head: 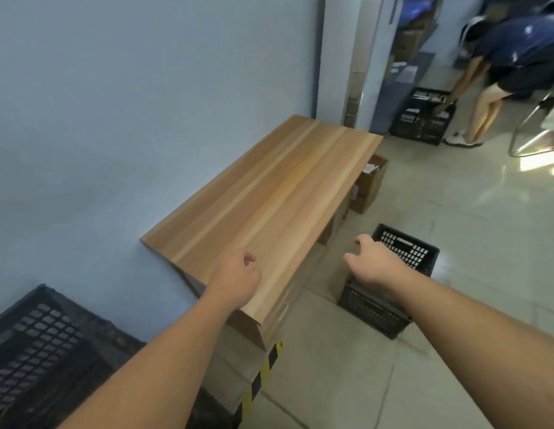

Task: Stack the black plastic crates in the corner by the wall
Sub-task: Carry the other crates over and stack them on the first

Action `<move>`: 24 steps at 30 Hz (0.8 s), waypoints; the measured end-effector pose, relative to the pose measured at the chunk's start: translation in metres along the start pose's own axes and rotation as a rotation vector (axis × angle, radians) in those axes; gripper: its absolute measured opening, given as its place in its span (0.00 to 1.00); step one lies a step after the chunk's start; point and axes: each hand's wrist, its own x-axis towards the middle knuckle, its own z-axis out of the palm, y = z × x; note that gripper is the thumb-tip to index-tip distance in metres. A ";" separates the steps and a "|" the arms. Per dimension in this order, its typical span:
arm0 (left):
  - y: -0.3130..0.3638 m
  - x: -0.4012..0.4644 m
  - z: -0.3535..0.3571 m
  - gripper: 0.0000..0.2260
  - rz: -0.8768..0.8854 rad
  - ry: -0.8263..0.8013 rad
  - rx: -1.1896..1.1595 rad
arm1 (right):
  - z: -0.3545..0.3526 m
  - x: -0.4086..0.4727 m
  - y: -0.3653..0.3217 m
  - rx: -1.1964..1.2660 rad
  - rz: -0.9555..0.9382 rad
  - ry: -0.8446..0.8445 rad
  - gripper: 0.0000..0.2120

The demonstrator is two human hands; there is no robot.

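Observation:
A black plastic crate (405,252) stands on the tiled floor to the right of a wooden desk. My right hand (374,261) hovers over its near left rim with fingers spread, holding nothing. My left hand (238,274) floats above the desk's front edge, fingers loosely curled and empty. Another black crate (37,345) sits at the lower left against the pale wall, its perforated bottom facing up. A third black crate (422,119) stands far back by a doorway.
The wooden desk (269,193) stands along the wall. An open cardboard box (370,184) sits beyond its far end. Yellow-black hazard tape (263,376) runs on the floor. A person (511,66) bends over the far crate, beside a metal chair frame (529,137).

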 end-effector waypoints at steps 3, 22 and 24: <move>0.045 0.017 0.026 0.16 0.051 -0.053 0.026 | -0.025 0.011 0.045 0.038 0.101 0.028 0.29; 0.237 0.228 0.125 0.16 0.337 -0.263 0.169 | -0.108 0.135 0.171 0.167 0.540 0.186 0.27; 0.250 0.245 0.142 0.16 0.345 -0.281 0.183 | -0.109 0.147 0.184 0.178 0.577 0.169 0.27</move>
